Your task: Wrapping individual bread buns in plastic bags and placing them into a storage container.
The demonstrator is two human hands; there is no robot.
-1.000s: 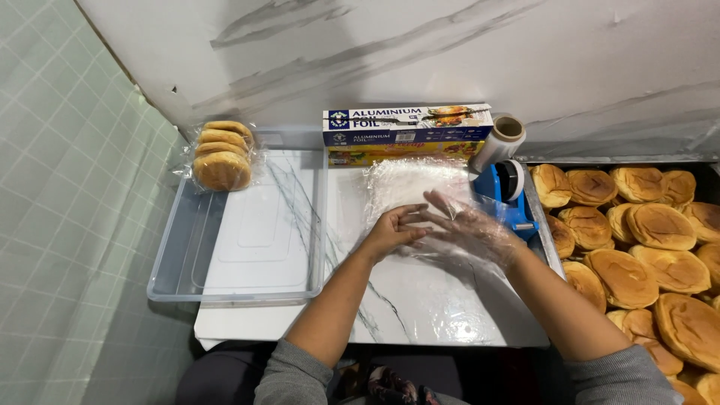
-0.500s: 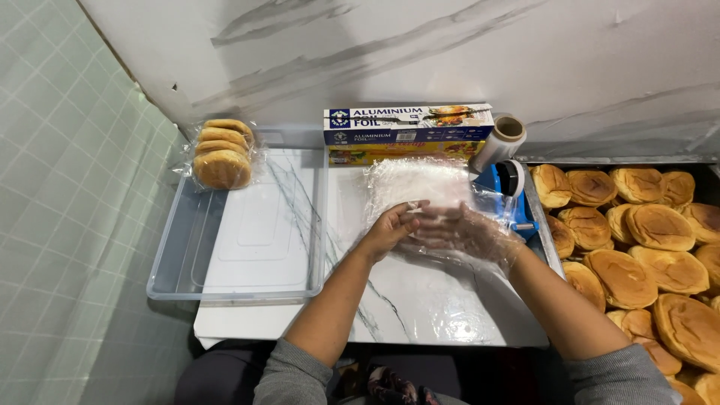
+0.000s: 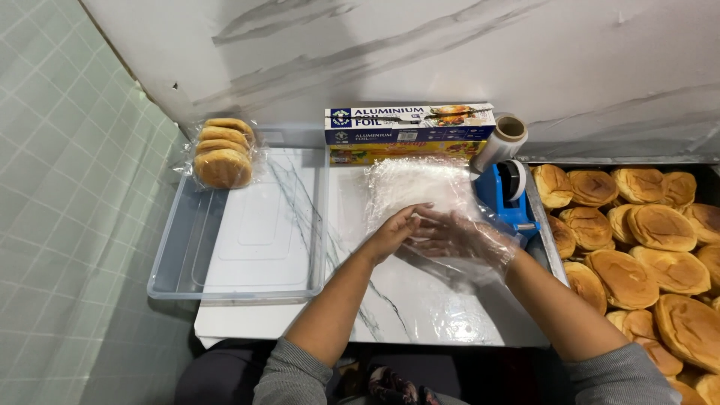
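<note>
Left hand (image 3: 394, 234) bare, laid on the white marbled counter (image 3: 390, 307), fingers partly curled and pressed against the clear plastic glove (image 3: 480, 251) on the other hand, apparently pinching its edge near the fingers; exact hold not readable through the crumpled film. Right hand (image 3: 457, 238) inside that glove, fingers extended flat and pointing left, closed on nothing. Both hands met just in front of a stack of clear plastic film (image 3: 416, 187) spread flat on the counter. Behind the film, set against the marbled wall: blue-and-white foil box (image 3: 409, 124) lying lengthwise. Right of the box: roll of clear tape (image 3: 506, 139) tilted above a blue tape dispenser (image 3: 510, 199). Far right: dark tray (image 3: 541, 225) filled with round golden buns (image 3: 645, 255), near the gloved wrist. Left of the hands: clear plastic bin (image 3: 172, 262), shallow, with a wrapped pack of buns (image 3: 221, 154) resting on its rear rim.
</note>
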